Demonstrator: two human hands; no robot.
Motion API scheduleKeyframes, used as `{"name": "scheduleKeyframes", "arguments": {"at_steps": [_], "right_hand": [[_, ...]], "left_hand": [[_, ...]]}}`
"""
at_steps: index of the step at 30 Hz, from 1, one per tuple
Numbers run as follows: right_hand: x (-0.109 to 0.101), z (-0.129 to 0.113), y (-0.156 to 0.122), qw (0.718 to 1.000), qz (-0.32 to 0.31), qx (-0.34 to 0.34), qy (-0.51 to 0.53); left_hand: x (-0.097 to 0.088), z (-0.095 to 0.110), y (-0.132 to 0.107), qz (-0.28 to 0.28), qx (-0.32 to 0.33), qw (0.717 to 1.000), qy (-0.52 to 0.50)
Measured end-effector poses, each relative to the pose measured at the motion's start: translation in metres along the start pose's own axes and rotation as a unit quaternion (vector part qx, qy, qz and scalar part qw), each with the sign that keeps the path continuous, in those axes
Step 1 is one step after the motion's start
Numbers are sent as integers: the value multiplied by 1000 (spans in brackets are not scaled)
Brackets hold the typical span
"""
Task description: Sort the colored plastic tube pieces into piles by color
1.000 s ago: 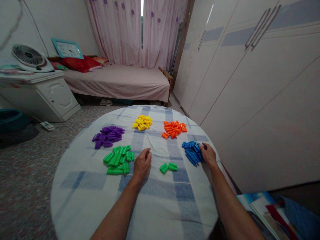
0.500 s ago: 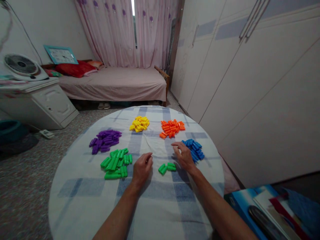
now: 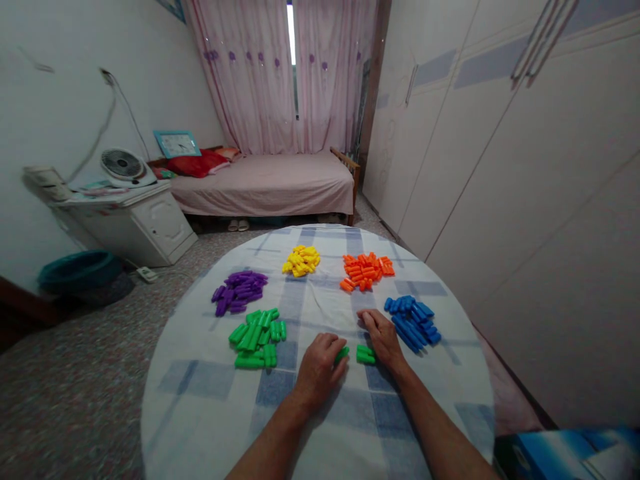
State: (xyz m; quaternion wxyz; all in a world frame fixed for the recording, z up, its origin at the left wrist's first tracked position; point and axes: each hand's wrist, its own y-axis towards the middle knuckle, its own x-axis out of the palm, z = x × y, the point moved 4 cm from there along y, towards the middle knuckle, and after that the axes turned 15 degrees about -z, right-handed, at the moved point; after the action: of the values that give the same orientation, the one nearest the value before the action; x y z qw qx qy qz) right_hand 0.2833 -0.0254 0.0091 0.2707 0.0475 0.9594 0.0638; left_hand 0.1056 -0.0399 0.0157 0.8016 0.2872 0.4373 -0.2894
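Observation:
Two small groups of green plastic pieces lie at the middle of the checked cloth. My left hand [image 3: 321, 368] curls around one green plastic piece [image 3: 342, 354], with its fingertips on it; the hand hides part of the piece. My right hand [image 3: 384, 339] is just beside the other green pieces [image 3: 365, 354], its fingers loosely bent and apart, holding nothing that I can see. Left of my left hand is a larger green pile [image 3: 255, 337] of short tube-like pieces. A blue pile [image 3: 414, 322] lies to the right of my right hand.
Purple [image 3: 241, 291], yellow [image 3: 301, 260] and orange [image 3: 366, 271] piles lie farther back on the round table [image 3: 200, 420]. A bed [image 3: 270, 183] stands beyond, a wardrobe [image 3: 525, 200] on the right, and a blue box [image 3: 565, 457] at the lower right.
My left hand has moved right onto a green piece. My right hand has come down closer to the other green pieces. The whole view has shifted toward the left.

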Motion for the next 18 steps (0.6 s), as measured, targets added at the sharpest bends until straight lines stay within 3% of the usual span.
{"name": "scheduleKeyframes", "arguments": {"at_steps": [5,9,14,18], "right_hand": [[1,4,2,1000,-9,7,4],[0,5,2,1000,-4,6,-7],[0,4,3,1000,-4,4,-11],[0,4,2,1000,-3,6,1]], "left_hand": [[-59,-45,-13,123,-107,979,120],[-90,-84,-27,132,-198,951,199],[-91,-102,-39,113,-209,948,212],[-79,-79,-33,150,-170,953,199]]}}
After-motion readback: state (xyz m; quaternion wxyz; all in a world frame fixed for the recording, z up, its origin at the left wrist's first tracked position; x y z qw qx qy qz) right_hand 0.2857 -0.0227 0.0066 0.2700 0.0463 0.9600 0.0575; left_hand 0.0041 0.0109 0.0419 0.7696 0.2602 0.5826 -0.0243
